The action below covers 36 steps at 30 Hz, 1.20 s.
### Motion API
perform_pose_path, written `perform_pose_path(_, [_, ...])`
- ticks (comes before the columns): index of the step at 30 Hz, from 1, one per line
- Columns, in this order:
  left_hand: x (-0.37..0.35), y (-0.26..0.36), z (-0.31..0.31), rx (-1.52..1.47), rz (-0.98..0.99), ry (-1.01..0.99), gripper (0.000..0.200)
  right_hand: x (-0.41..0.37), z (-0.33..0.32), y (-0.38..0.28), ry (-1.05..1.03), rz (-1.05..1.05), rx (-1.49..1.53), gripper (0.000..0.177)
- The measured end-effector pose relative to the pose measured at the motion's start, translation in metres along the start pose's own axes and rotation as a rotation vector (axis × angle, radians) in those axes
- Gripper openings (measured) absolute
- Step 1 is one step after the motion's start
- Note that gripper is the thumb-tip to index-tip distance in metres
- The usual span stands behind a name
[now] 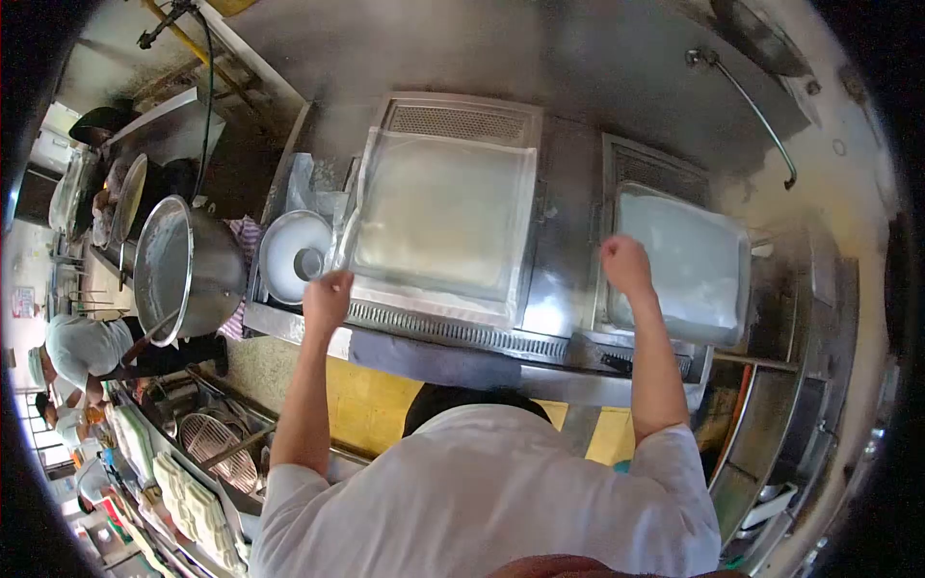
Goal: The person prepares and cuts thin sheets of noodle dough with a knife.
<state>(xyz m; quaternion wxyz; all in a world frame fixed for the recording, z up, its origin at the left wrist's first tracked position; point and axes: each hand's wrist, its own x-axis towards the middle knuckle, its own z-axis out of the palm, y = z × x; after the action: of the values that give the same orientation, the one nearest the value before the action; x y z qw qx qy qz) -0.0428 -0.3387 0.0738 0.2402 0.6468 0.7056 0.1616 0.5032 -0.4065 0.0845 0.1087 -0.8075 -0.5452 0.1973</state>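
Note:
My left hand is closed, fingers pressed together, just off the lower left corner of a large steamer tray. A pale, smooth, wet-looking sheet covers most of that tray. Whatever those fingers pinch, if anything, is too small to make out. Beside this hand stands a metal bowl of white liquid with a small round cup in it. My right hand forms a fist at the left edge of a second tray, which holds a shiny whitish layer. The inside of that fist is hidden.
Both trays sit on a steel counter with slotted vents along its front. A big steel pot with a stick leaning in it stands left. A bent pipe hangs upper right. Other people, one in a white shirt, are far left.

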Motion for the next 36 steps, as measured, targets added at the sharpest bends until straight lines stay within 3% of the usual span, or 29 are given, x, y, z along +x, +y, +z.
perform_pose_path(3, [0.081, 0.014, -0.013, 0.008, 0.077, 0.074, 0.035, 0.062, 0.017, -0.041, 0.091, -0.038, 0.370, 0.028])
perform_pose_path(5, [0.144, -0.005, 0.004, 0.002, 0.172, 0.127, 0.033, 0.114, 0.042, -0.051, 0.148, -0.083, 0.404, 0.033])
perform_pose_path(7, [0.204, -0.001, 0.016, 0.124, 0.061, 0.087, 0.034, 0.152, 0.056, -0.074, 0.170, -0.062, 0.416, 0.035])
perform_pose_path(9, [0.234, 0.022, 0.014, 0.044, 0.067, 0.076, 0.034, 0.182, 0.067, -0.095, 0.190, -0.046, 0.432, 0.037])
perform_pose_path(12, [0.304, 0.011, 0.050, 0.154, 0.176, 0.142, 0.036, 0.211, 0.079, -0.119, 0.233, 0.041, 0.262, 0.032])
perform_pose_path(14, [0.333, 0.007, 0.069, 0.195, 0.251, 0.166, 0.037, 0.222, 0.084, -0.122, 0.133, 0.066, -0.052, 0.029])
perform_pose_path(17, [0.343, 0.037, 0.074, 0.027, 0.216, 0.156, 0.037, 0.223, 0.098, -0.118, 0.276, 0.096, -0.007, 0.024])
perform_pose_path(19, [0.349, 0.047, 0.077, -0.052, 0.227, 0.016, 0.036, 0.219, 0.094, -0.121, 0.270, 0.085, -0.029, 0.021])
perform_pose_path(23, [0.345, 0.058, 0.076, -0.031, 0.194, 0.040, 0.028, 0.220, 0.094, -0.116, 0.302, 0.083, -0.063, 0.016])
perform_pose_path(27, [0.325, 0.059, 0.068, -0.178, 0.336, 0.332, 0.011, 0.196, 0.079, -0.120, 0.377, 0.075, 0.023, 0.013])
perform_pose_path(28, [0.316, 0.060, 0.062, -0.224, 0.355, 0.445, 0.006, 0.186, 0.073, -0.118, 0.421, -0.032, 0.019, 0.011])
perform_pose_path(29, [0.306, 0.058, 0.053, -0.226, 0.352, 0.454, 0.006, 0.174, 0.068, -0.116, 0.463, -0.139, 0.016, 0.009])
perform_pose_path(31, [0.284, 0.052, 0.034, -0.448, 0.405, 0.489, 0.007, 0.143, 0.050, -0.122, 0.483, -0.148, 0.047, 0.007])
perform_pose_path(36, [0.180, 0.035, -0.036, -0.454, 0.392, 0.700, 0.011, 0.046, -0.011, -0.163, 0.564, -0.286, 0.195, 0.008])
